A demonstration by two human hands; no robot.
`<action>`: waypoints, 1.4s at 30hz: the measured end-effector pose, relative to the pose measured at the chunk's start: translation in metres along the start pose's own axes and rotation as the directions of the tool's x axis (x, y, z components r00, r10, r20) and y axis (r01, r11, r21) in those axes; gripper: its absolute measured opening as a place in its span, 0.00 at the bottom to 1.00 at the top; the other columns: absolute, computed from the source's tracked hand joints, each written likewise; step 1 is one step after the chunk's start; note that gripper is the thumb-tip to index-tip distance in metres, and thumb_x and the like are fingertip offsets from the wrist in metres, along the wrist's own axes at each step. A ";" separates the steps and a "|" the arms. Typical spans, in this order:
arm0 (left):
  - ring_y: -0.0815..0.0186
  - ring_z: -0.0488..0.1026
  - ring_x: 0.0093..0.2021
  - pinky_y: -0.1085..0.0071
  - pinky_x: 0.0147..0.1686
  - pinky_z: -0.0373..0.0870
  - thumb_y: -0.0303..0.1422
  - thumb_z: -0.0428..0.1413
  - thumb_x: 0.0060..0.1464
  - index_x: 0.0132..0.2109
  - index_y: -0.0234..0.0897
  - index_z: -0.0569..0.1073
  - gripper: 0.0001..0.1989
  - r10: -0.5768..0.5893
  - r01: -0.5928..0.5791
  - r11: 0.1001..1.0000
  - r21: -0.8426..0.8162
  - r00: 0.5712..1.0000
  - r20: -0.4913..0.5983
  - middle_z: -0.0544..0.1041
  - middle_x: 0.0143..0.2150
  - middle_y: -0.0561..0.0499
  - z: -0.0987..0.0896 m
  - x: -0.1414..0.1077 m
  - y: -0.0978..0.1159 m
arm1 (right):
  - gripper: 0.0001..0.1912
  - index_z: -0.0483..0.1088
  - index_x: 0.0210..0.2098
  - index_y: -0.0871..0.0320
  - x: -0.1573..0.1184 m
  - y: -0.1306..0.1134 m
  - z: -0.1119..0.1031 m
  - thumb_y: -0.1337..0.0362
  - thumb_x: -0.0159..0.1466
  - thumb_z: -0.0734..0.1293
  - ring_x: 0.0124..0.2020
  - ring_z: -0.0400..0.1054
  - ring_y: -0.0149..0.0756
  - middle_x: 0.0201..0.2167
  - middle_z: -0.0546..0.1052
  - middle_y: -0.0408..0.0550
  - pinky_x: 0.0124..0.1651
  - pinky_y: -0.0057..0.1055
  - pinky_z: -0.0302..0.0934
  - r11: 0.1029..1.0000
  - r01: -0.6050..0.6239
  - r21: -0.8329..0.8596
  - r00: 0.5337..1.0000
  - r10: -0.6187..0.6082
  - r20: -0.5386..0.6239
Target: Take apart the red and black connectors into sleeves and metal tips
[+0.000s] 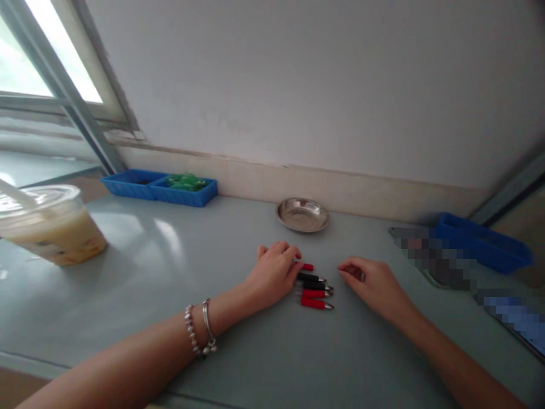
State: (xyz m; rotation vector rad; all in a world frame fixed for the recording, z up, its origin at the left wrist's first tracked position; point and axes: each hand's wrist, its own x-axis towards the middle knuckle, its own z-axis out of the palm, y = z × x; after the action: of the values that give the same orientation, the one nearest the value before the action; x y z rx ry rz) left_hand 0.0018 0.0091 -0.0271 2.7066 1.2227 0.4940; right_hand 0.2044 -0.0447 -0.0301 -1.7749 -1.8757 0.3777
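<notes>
My left hand (276, 272) rests on the table with its fingers curled and closed on a red pen (307, 267); only that pen's front end shows past the fingers. Just below lie two black pens (314, 286) and two red pens (313, 304), side by side in a row, with pointed metal tips toward the right. Their rear ends look clear and are hard to make out. To the right of the tips, my right hand (377, 284) is apart from the row, thumb and fingertips pinched together. Whatever may be between those fingertips is too small to tell.
A round metal dish (303, 216) sits by the wall. Blue trays (185, 196) stand back left, one with green pieces inside; another blue tray (485, 244) is at right beside two blurred phone-like devices (517, 321). A lidded drink cup (55, 227) stands left.
</notes>
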 end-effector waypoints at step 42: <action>0.64 0.63 0.39 0.65 0.37 0.51 0.31 0.43 0.58 0.38 0.39 0.66 0.08 0.063 -0.063 0.995 -0.073 0.998 -0.009 0.67 0.36 0.51 0.003 0.018 0.000 | 0.07 0.67 0.35 0.58 0.012 0.016 -0.007 0.68 0.58 0.59 0.32 0.64 0.36 0.29 0.69 0.47 0.36 0.32 0.57 0.980 0.019 -0.200 0.996 -0.037 -0.086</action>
State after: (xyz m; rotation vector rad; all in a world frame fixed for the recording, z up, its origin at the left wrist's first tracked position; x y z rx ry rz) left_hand 0.0144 0.0225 -0.0257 2.6910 1.1016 0.5454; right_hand 0.2216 -0.0327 -0.0310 -1.8582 -1.9293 0.0996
